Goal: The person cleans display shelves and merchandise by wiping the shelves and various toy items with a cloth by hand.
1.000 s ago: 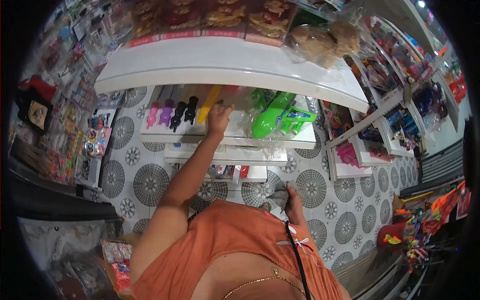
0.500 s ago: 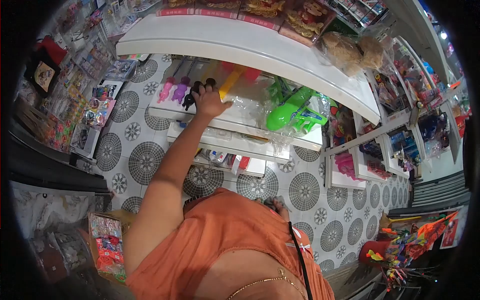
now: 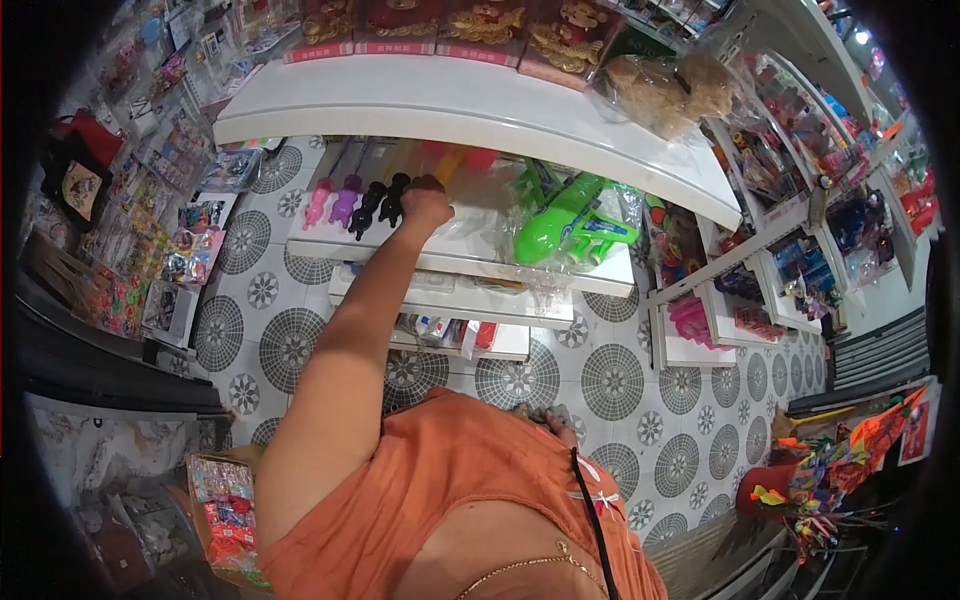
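My left hand [image 3: 428,207] reaches onto the shelf below the top one, with its fingers curled closed. Whatever the fingers hold, if anything, is hidden. Just beyond them lies a long yellow piece [image 3: 447,163] beside something red [image 3: 480,158]. Left of the hand is a row of small animal-shaped toys with long stems: a pink one [image 3: 317,203], a purple one [image 3: 345,202] and two black ones, the outer black toy [image 3: 368,210] and the inner black toy [image 3: 394,198] closest to my hand. A green toy plane [image 3: 560,222] in clear plastic lies to the right. My right hand is out of view.
Above my hand, the white top shelf [image 3: 450,110] carries boxed gold figurines [image 3: 480,25] and a bagged plush toy [image 3: 665,90]. Lower shelves [image 3: 450,300] hold packets. Stocked racks [image 3: 790,270] stand at right, and a red bucket [image 3: 765,490] of colourful items at lower right.
My left hand has moved slightly right, off the black toys, and its spread fingers have curled closed beside the yellow piece. The camera view has shifted a little.
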Available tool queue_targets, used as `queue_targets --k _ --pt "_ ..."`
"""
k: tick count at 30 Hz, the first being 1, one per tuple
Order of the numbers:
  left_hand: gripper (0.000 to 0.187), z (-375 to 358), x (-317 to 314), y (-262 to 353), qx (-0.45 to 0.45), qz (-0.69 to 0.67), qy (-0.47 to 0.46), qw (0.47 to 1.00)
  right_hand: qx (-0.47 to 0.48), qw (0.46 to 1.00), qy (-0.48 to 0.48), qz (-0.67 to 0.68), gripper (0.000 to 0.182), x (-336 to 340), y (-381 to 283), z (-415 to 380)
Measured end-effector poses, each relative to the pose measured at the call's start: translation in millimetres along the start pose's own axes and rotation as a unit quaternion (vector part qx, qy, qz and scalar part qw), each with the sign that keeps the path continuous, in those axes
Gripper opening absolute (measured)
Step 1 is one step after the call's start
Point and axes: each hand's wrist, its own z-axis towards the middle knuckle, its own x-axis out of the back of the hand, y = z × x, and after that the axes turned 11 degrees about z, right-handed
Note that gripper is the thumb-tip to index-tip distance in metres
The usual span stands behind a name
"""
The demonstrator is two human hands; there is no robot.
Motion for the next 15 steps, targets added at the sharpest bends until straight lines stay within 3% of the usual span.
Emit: queue_targets --k 1,3,7,10,13,15 --pt "0.052 10 -8 0 0.011 -0.001 -0.003 1.000 0.002 0.999 -0.003 0.043 0.030 -4 0 -6" --pt "0.043 -7 38 7 0.019 -0.034 -0.056 0.998 0.005 0.991 -0.011 0.130 0.021 -6 3 -15" --pt "0.041 4 40 14 0.029 -0.059 -0.088 0.994 0.097 0.994 0.043 0.016 0.024 9 6 -6" --pt "0.045 6 51 15 0.003 -0.095 -0.077 0.992 0.137 0.990 0.017 0.009 0.024 23 6 6" --pt "0.049 15 20 5 0.004 -0.142 0.011 0.990 0.148 0.988 -0.008 -0.033 0.025 37 12 17" --pt "0.048 7 13 -2 0.001 -0.173 0.028 0.984 0.106 0.993 0.009 -0.056 0.025 45 9 25"
